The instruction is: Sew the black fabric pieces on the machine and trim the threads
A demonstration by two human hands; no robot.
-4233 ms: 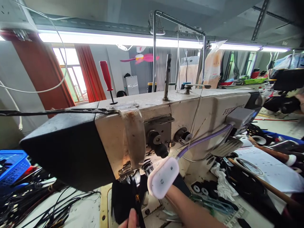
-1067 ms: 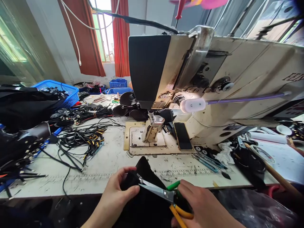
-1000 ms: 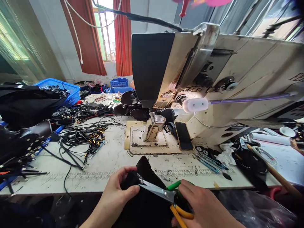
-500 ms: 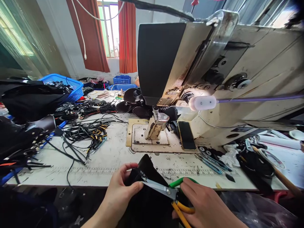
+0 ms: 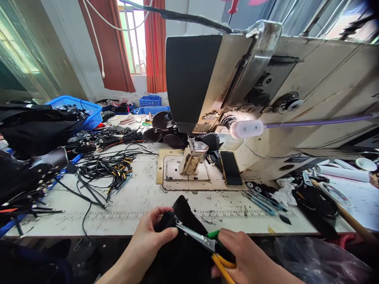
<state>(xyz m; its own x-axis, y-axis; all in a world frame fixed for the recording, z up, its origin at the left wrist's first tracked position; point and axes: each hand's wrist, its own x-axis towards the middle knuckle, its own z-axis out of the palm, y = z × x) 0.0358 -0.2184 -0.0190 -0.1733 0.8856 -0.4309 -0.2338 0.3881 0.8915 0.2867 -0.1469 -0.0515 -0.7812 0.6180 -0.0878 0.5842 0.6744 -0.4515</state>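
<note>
Between the thumb and fingers of my left hand (image 5: 151, 236) is the upper left edge of a piece of black fabric (image 5: 189, 244), which hangs over the table's front edge. Small pale printed characters show on the fabric beside my fingertips. My right hand (image 5: 245, 252) grips scissors (image 5: 207, 241) with one green and one yellow handle. Their blades point up and left, close together, and the tips touch the fabric near the print, just right of my left thumb. My fingers partly hide the handles.
A sewing machine (image 5: 192, 83) stands ahead, with a lit lamp (image 5: 247, 128) and a phone (image 5: 231, 168) beside its bed. Black cords (image 5: 103, 169) and a blue basket (image 5: 96, 112) lie left. Tweezers (image 5: 262, 202) and black scraps lie right. A ruler strip (image 5: 118, 215) runs along the table's front.
The scissors' handles have come closer together and the blades have narrowed at the fabric. My right hand has moved slightly left and down. My left hand keeps its hold.
</note>
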